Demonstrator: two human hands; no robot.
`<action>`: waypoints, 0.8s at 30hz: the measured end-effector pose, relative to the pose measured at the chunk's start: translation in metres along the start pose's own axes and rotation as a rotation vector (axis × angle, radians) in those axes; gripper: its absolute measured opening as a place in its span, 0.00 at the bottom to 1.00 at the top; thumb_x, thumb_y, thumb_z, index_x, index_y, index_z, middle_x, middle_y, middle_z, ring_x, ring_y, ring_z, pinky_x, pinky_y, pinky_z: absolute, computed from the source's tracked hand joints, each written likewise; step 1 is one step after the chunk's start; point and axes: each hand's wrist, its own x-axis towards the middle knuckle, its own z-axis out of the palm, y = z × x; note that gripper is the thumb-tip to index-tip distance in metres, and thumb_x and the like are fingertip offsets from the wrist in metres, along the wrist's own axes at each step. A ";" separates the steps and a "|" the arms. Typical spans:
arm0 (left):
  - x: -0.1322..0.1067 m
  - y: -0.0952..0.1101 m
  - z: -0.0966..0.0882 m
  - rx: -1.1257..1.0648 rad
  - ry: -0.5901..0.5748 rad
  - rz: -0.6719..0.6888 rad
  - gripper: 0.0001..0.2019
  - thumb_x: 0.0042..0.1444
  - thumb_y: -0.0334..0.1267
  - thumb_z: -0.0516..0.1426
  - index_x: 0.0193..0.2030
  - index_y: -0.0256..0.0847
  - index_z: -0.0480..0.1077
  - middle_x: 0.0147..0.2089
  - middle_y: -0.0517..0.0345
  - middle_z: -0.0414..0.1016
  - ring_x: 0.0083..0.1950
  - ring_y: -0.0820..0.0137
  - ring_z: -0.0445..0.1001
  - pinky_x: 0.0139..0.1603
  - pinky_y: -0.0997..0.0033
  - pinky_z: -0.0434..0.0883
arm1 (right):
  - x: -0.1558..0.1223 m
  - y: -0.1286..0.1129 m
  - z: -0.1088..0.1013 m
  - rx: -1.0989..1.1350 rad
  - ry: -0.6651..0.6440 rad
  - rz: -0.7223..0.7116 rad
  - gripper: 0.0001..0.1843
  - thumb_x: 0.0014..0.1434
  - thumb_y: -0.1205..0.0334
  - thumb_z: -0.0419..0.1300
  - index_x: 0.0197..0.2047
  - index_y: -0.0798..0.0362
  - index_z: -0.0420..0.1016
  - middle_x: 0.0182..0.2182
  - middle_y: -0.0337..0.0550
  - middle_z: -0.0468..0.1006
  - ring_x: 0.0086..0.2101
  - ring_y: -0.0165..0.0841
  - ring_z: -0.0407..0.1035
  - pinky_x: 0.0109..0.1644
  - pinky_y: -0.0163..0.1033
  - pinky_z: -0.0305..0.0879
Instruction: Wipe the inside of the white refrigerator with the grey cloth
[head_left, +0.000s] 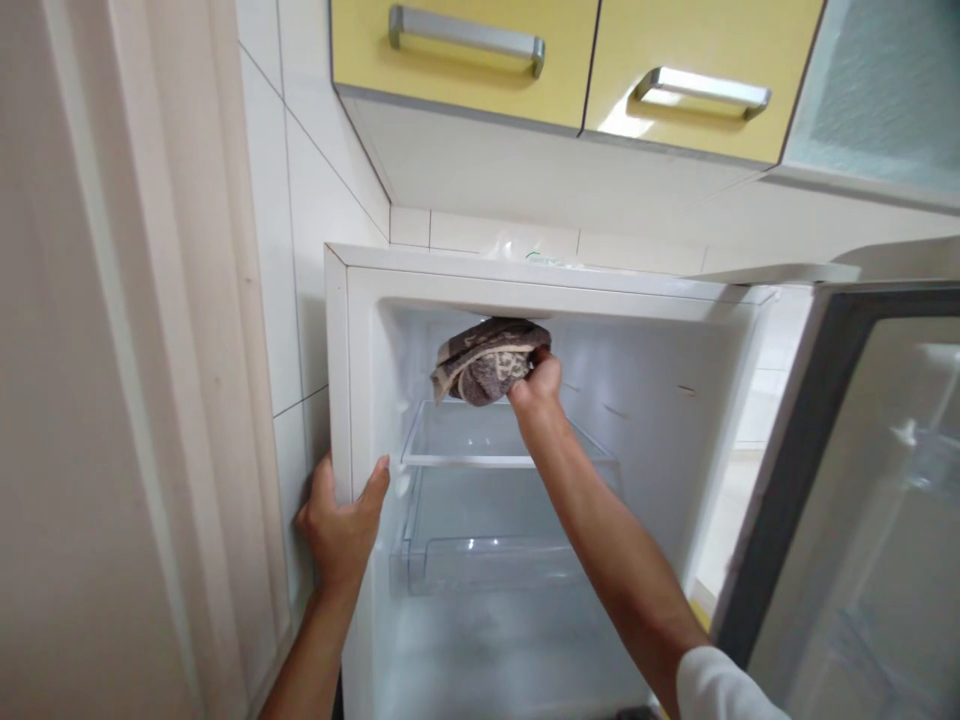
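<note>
Head view: cloth, grey-brown with a pale pattern and cream edging, was up in the top of the fridge, above the upper glass shelf. My right hand had it by its right end, thumb and fingers closed tight on the bunched fabric. My left hand was clasped over the fridge's left front edge, thumb spread toward the inside, fingers round the outer side.

Edges: compartment ceiling close over the cloth, whether touching I couldn't tell; left inner wall near its loose end. Shelf's front rim ran below the cloth, and my right forearm crossed in front of it. Most free room lay right of my wrist, toward the right inner wall, and under the clear bin. Fridge door stood swung out on the right, well apart from my arm. Outside on the left, tiled wall was just beside my left fingers. Yellow cabinets hung above the fridge top.

Direction: cloth's long axis ran roughly left to right, tilted slightly, left end lower. Its loose corner pointed left and down, away from my grip; the folded bulge sagged toward the shelf.
</note>
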 end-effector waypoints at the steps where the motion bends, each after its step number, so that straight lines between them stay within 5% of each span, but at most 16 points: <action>1: 0.000 0.000 0.000 -0.004 -0.005 -0.009 0.29 0.53 0.60 0.62 0.50 0.35 0.79 0.38 0.44 0.82 0.37 0.57 0.80 0.38 0.64 0.72 | 0.005 -0.012 -0.015 -0.043 0.057 -0.076 0.12 0.62 0.58 0.48 0.39 0.50 0.72 0.30 0.42 0.80 0.42 0.37 0.79 0.53 0.48 0.80; 6: 0.001 0.004 -0.003 -0.024 -0.030 -0.077 0.28 0.51 0.61 0.62 0.47 0.37 0.78 0.37 0.47 0.81 0.37 0.57 0.78 0.37 0.64 0.69 | 0.046 -0.072 -0.084 -0.511 0.285 -0.401 0.21 0.64 0.51 0.43 0.53 0.44 0.69 0.53 0.47 0.78 0.58 0.40 0.73 0.58 0.51 0.77; 10: 0.002 0.008 -0.005 -0.043 -0.051 -0.116 0.26 0.50 0.61 0.62 0.43 0.39 0.77 0.33 0.51 0.78 0.34 0.60 0.76 0.36 0.65 0.67 | 0.089 -0.094 -0.099 -0.713 0.395 -0.398 0.28 0.68 0.57 0.35 0.65 0.39 0.63 0.60 0.54 0.73 0.66 0.43 0.63 0.64 0.58 0.71; 13: 0.002 0.008 -0.005 -0.033 -0.037 -0.142 0.26 0.49 0.62 0.62 0.42 0.41 0.76 0.32 0.53 0.76 0.34 0.61 0.75 0.36 0.65 0.66 | 0.118 -0.084 -0.089 -0.848 0.444 -0.336 0.27 0.70 0.59 0.35 0.64 0.42 0.66 0.59 0.58 0.73 0.66 0.44 0.63 0.62 0.57 0.72; 16: 0.001 0.008 -0.005 -0.032 -0.039 -0.172 0.25 0.47 0.62 0.63 0.40 0.42 0.75 0.30 0.56 0.75 0.31 0.63 0.74 0.35 0.66 0.66 | 0.143 -0.065 -0.075 -0.983 0.397 -0.269 0.19 0.73 0.52 0.48 0.61 0.46 0.70 0.56 0.54 0.76 0.58 0.44 0.71 0.57 0.55 0.75; 20: 0.001 0.007 -0.006 -0.018 -0.036 -0.175 0.25 0.47 0.63 0.62 0.38 0.42 0.75 0.28 0.57 0.75 0.30 0.63 0.74 0.34 0.65 0.68 | 0.168 -0.040 -0.064 -1.133 0.236 -0.236 0.20 0.70 0.46 0.59 0.55 0.51 0.74 0.50 0.47 0.78 0.44 0.35 0.75 0.49 0.46 0.77; 24: 0.001 0.006 -0.006 0.013 -0.020 -0.180 0.26 0.46 0.64 0.62 0.39 0.43 0.76 0.28 0.57 0.76 0.31 0.59 0.76 0.36 0.62 0.70 | 0.181 -0.007 -0.060 -1.290 0.006 -0.289 0.20 0.70 0.47 0.61 0.54 0.54 0.74 0.48 0.46 0.79 0.43 0.35 0.76 0.47 0.46 0.78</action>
